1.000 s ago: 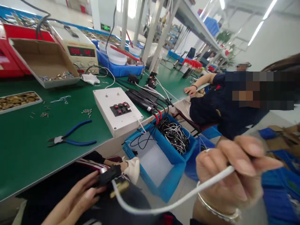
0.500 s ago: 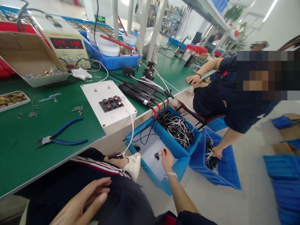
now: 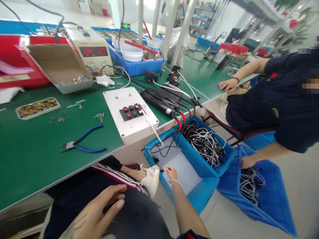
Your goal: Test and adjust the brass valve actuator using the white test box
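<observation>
My right hand (image 3: 171,173) reaches down inside a light-blue bin (image 3: 209,196) lined with white paper, its fingers pinched at a small black part (image 3: 161,170) with metal ends. Another small black piece (image 3: 156,159) lies just beyond, against the bin's left wall. Over my lap, my left hand (image 3: 99,209) is loosely curled, thumb apart from the fingers and nothing in it. A white test box (image 3: 131,116) with red and black terminals sits at the bench edge, and its white cable hangs into the bin.
Blue-handled pliers (image 3: 84,142), small metal pins (image 3: 99,117) and a power supply (image 3: 91,49) are on the green bench (image 3: 30,159). The adjoining bin holds black parts with white cables (image 3: 205,142). A co-worker's hand (image 3: 249,162) reaches into another blue bin (image 3: 274,205).
My right hand has carried the black part toward the bin's left wall, near the other piece. My left hand keeps its pose. The view has swung left.
</observation>
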### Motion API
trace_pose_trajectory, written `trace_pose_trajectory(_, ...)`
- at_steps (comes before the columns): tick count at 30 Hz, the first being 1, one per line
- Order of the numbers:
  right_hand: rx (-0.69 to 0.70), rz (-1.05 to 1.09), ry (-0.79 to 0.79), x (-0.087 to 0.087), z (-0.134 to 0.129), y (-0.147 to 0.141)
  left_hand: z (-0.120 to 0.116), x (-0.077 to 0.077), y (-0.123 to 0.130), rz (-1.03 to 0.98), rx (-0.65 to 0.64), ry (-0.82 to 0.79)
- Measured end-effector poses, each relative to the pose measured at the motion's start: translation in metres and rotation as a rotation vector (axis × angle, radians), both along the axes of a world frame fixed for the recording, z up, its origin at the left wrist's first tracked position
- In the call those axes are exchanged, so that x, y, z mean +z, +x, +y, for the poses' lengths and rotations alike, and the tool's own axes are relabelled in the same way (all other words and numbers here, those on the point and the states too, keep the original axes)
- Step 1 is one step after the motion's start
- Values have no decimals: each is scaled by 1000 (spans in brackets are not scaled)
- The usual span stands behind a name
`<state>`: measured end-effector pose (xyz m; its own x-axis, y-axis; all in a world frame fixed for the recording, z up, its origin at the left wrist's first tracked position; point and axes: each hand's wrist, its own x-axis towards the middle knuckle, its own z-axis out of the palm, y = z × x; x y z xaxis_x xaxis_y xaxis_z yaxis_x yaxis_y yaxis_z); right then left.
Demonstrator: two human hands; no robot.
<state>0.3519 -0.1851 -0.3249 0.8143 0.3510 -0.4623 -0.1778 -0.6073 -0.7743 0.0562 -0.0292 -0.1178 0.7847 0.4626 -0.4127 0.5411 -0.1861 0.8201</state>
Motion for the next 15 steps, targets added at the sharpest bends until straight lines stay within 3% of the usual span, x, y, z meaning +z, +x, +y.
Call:
trace_pose_trajectory(4, 189, 71, -33, 9, 26, -7, -4, 16, 10, -72, 50, 37)
trace_pose_trajectory(9, 442, 72, 69, 37, 43, -10, 0, 35, 10, -163, 135, 197)
trace_pose_trajectory(12, 540, 61, 204, 45, 56, -12, 18, 48, 2, -166, 263, 365)
trace_pose_trajectory(15, 590, 56, 342, 55, 75, -22, 48, 52, -24, -92, 474, 527)
